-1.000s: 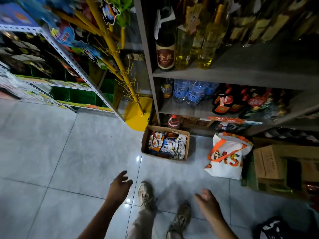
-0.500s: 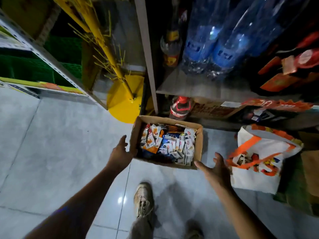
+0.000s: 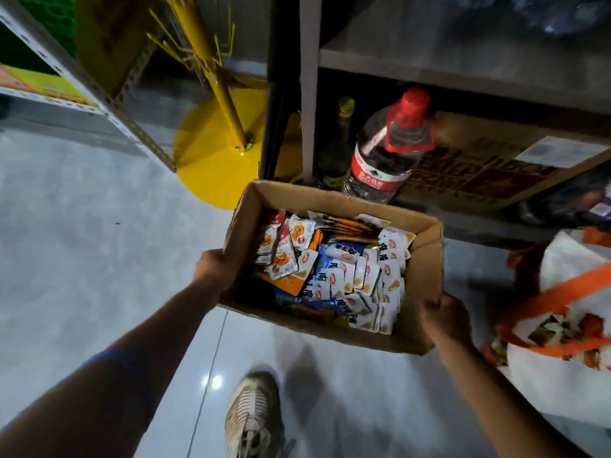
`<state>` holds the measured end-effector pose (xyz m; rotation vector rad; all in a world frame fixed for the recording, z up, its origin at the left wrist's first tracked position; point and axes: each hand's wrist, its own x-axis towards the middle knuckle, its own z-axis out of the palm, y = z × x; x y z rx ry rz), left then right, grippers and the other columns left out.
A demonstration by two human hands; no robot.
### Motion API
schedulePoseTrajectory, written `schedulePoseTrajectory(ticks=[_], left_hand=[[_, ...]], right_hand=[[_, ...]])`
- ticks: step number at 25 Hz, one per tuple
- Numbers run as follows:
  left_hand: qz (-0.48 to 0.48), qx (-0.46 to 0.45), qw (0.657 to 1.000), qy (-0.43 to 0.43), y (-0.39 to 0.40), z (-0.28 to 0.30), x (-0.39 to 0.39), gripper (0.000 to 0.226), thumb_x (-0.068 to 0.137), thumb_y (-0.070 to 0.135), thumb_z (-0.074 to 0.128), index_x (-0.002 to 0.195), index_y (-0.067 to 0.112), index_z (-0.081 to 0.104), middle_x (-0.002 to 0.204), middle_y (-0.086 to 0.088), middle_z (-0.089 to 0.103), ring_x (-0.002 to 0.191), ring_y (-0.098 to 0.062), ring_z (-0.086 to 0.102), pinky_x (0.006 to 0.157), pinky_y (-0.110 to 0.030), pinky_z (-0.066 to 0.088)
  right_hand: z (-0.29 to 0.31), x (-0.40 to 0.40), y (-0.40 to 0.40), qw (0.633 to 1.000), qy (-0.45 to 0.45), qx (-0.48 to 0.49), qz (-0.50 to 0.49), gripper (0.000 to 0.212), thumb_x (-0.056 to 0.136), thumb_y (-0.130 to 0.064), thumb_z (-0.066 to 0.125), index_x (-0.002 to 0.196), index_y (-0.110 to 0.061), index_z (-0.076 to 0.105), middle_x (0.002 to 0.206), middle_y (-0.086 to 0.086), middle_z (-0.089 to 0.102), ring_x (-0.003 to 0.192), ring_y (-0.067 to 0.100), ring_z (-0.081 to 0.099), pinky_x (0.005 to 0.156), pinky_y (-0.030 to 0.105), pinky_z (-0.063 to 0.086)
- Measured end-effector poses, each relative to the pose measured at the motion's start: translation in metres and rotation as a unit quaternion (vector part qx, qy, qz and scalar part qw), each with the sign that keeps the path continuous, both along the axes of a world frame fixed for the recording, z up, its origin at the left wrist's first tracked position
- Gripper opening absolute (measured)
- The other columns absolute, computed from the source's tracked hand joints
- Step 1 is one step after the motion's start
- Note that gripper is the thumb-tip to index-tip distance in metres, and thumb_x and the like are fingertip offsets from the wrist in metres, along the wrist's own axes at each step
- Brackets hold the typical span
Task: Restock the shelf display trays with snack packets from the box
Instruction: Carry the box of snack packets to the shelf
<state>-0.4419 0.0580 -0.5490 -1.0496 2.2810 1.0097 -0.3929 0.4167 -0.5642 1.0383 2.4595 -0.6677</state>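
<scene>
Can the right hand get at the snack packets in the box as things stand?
Probably not: the right hand grips the cardboard box wall, as does the left hand. The snack packets lie uncovered.

Small retail shop, aisle at floor level. Evidence: metal shelving (image 3: 309, 94) w/ bottled drinks (image 3: 386, 153) and a printed carton (image 3: 489, 170) on bottom tier; yellow peg display stand (image 3: 215, 140); open box (image 3: 426, 269) of assorted snack packets (image 3: 334, 266); tiled floor (image 3: 82, 242).
</scene>
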Motion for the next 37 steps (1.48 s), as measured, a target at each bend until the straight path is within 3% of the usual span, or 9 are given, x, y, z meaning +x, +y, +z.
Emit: schedulePoseTrajectory(ticks=[1,3,8,13,17,22,26,31,37], left_hand=[[-0.021,-0.019,1.000,-0.004,-0.002,-0.001,0.002,0.015,0.079,0.020,0.062,0.077,0.005,0.063,0.096,-0.027,0.069,0.096,-0.043,0.067,0.076,-0.041,0.054],[-0.049,-0.068,0.996,-0.001,-0.002,0.007,0.007,0.025,0.085,0.009,0.057,0.061,0.006,0.050,0.089,-0.031,0.065,0.090,-0.046,0.065,0.066,-0.036,0.042],[-0.073,-0.101,0.992,0.001,-0.019,0.074,0.047,0.029,0.084,0.007,0.057,0.057,0.007,0.047,0.083,-0.032,0.063,0.085,-0.048,0.064,0.062,-0.034,0.036],[-0.061,-0.088,0.994,0.007,-0.047,0.209,0.106,0.025,0.082,0.004,0.056,0.059,0.005,0.048,0.075,-0.034,0.056,0.082,-0.048,0.064,0.061,-0.034,0.036],[-0.002,-0.099,0.995,0.015,-0.078,0.324,0.155,0.015,0.081,0.007,0.057,0.071,-0.005,0.060,0.076,-0.033,0.060,0.078,-0.046,0.065,0.059,-0.035,0.039],[0.084,-0.086,0.992,0.043,-0.123,0.463,0.217,0.029,0.069,0.023,0.046,0.069,-0.003,0.059,0.080,-0.036,0.060,0.082,-0.048,0.065,0.062,-0.039,0.044],[0.155,-0.104,0.981,0.051,-0.190,0.555,0.253,0.020,0.078,0.017,0.050,0.068,0.002,0.057,0.075,-0.031,0.056,0.080,-0.044,0.062,0.063,-0.034,0.037],[0.268,-0.112,0.954,0.070,-0.292,0.613,0.300,0.018,0.085,0.011,0.056,0.083,-0.001,0.069,0.084,-0.028,0.066,0.083,-0.041,0.064,0.065,-0.036,0.045],[0.356,-0.132,0.920,0.099,-0.423,0.675,0.349,0.016,0.084,0.011,0.054,0.073,0.006,0.065,0.081,-0.019,0.068,0.081,-0.038,0.065,0.066,-0.044,0.057]], right_hand=[[0.000,-0.001,0.001,1.000,0.009,0.014,0.019,0.019,0.094,-0.011,0.052,0.098,0.003,0.065,0.091,0.019,0.062,0.079,0.029,0.056,0.067,0.032,0.040],[0.011,0.000,-0.001,0.998,0.026,0.034,0.054,0.018,0.094,-0.009,0.052,0.094,0.005,0.065,0.089,0.019,0.061,0.075,0.024,0.049,0.067,0.030,0.037],[0.085,0.013,-0.012,0.992,0.043,0.033,0.110,0.017,0.093,-0.010,0.054,0.085,0.000,0.064,0.085,0.019,0.061,0.076,0.028,0.051,0.073,0.038,0.045],[0.224,0.035,-0.039,0.986,0.050,0.003,0.156,0.020,0.089,-0.008,0.054,0.071,0.001,0.055,0.077,0.021,0.056,0.069,0.030,0.050,0.061,0.032,0.036],[0.338,0.039,-0.072,0.977,0.075,-0.040,0.195,0.028,0.079,-0.015,0.049,0.077,0.010,0.059,0.082,0.032,0.060,0.071,0.038,0.056,0.063,0.040,0.044],[0.470,0.026,-0.132,0.955,0.097,-0.097,0.264,0.021,0.065,-0.025,0.042,0.057,-0.005,0.043,0.061,0.012,0.042,0.063,0.023,0.040,0.058,0.034,0.033],[0.561,0.005,-0.223,0.935,0.079,-0.118,0.325,0.018,0.087,-0.012,0.059,0.075,0.000,0.062,0.068,0.012,0.050,0.065,0.022,0.046,0.057,0.030,0.034],[0.635,-0.009,-0.366,0.904,0.117,-0.100,0.399,0.022,0.085,-0.021,0.063,0.093,-0.002,0.070,0.083,0.013,0.068,0.077,0.032,0.064,0.068,0.038,0.051],[0.717,-0.011,-0.557,0.845,0.148,-0.097,0.505,0.022,0.086,-0.020,0.063,0.098,-0.003,0.070,0.086,0.010,0.069,0.086,0.033,0.066,0.077,0.041,0.055]])
